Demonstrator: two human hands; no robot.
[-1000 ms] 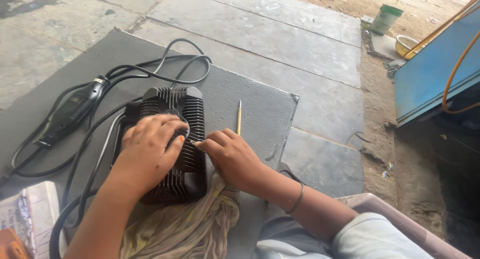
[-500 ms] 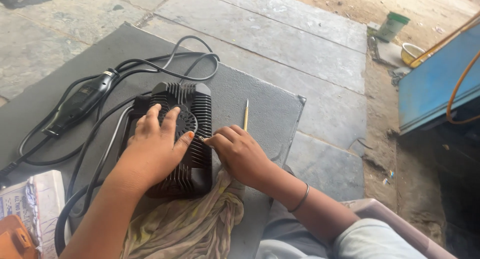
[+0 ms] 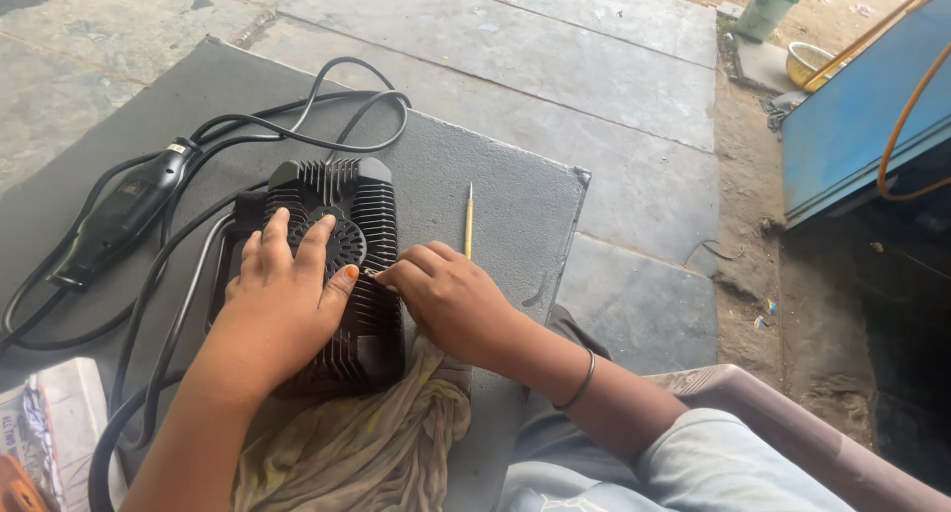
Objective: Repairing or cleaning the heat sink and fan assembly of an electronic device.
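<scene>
Fingers (image 3: pixel 297 245) of my left hand (image 3: pixel 282 304) lie spread flat over the top of the black finned box (image 3: pixel 342 264), the thumb stretched toward the right, its nail tinted orange. They press down on the ribs and close on nothing. My right hand (image 3: pixel 451 299) sits just beside it, fingers curled in and pinched together at the tips, right where the thumb of the other hand ends, on the box's right edge. Something small seems to be caught in that pinch, but I cannot tell what it is.

That box rests on the grey counter (image 3: pixel 495 185), its near end on a crumpled beige cloth (image 3: pixel 367 443). A thin yellow stick (image 3: pixel 469 220) lies on the counter just right of the box, near my right knuckles but not touching them. Black cables (image 3: pixel 327 116) loop behind the box, and a black handheld tool (image 3: pixel 119 215) lies well to the left. A folded newspaper (image 3: pixel 50 423) shows at the lower left corner. I wear a thin bangle (image 3: pixel 580 388) on the right wrist.
</scene>
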